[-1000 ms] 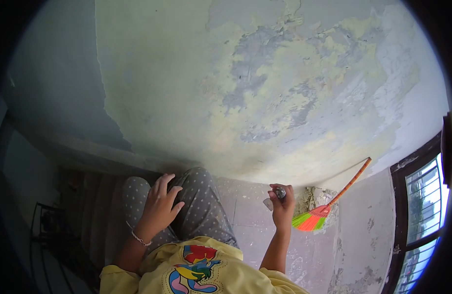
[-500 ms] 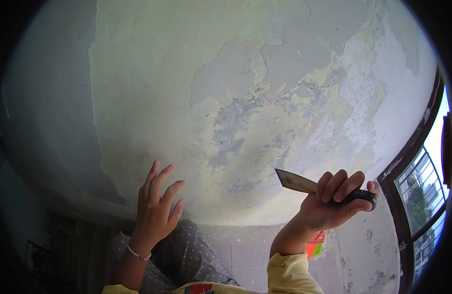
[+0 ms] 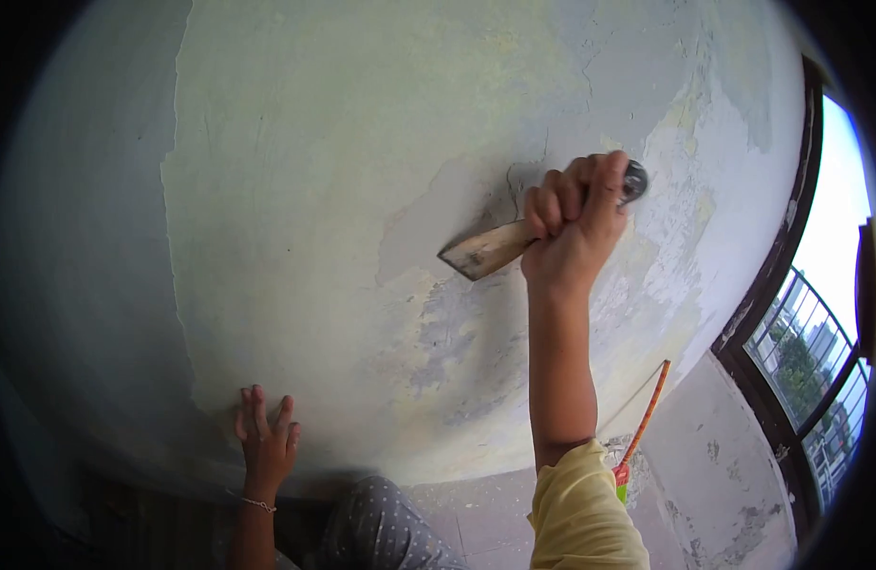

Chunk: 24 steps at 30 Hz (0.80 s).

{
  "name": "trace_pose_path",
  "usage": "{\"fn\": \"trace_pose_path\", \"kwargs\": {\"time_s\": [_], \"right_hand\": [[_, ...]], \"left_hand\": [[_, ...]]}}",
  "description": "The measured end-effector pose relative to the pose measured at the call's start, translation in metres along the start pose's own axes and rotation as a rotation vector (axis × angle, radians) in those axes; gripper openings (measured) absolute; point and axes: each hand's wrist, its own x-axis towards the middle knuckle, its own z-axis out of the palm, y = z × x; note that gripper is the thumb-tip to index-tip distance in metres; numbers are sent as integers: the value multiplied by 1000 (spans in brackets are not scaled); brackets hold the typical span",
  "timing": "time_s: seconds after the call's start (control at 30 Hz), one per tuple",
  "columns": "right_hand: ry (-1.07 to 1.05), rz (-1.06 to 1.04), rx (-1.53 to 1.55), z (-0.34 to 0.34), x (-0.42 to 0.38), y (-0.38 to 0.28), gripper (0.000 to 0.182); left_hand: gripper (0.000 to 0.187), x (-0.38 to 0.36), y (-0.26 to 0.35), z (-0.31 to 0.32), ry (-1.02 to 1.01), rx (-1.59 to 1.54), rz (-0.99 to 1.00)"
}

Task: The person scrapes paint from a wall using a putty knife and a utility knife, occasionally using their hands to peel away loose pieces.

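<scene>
gripping the scraper [image 3: 490, 249], right hand [image 3: 575, 223] closed; left hand [image 3: 267, 442] spread below.

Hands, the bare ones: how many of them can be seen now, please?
2. The right hand is right of centre, gripping the scraper by the wall; the left hand is at lower left, fingers up.

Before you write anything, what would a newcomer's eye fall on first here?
Probably the right hand, raised right of centre, holding a dark-handled metal scraper. Behind it, the pale-green and grey painted wall, patchy and peeling, fills most of the view. An orange-striped broom handle stands out at lower right.
</scene>
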Motion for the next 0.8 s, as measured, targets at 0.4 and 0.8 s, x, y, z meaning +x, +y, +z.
{"fn": "trace_pose_path", "kwargs": {"time_s": [0.4,0.8], "right_hand": [[-88,-422,-254,19,22,-56,45],[-120,-441,-269,18,31,-76,47]], "left_hand": [[111,-5,-27,-17,17,5,-386],[103,-3,-26,-18,-43,17,-423]]}}
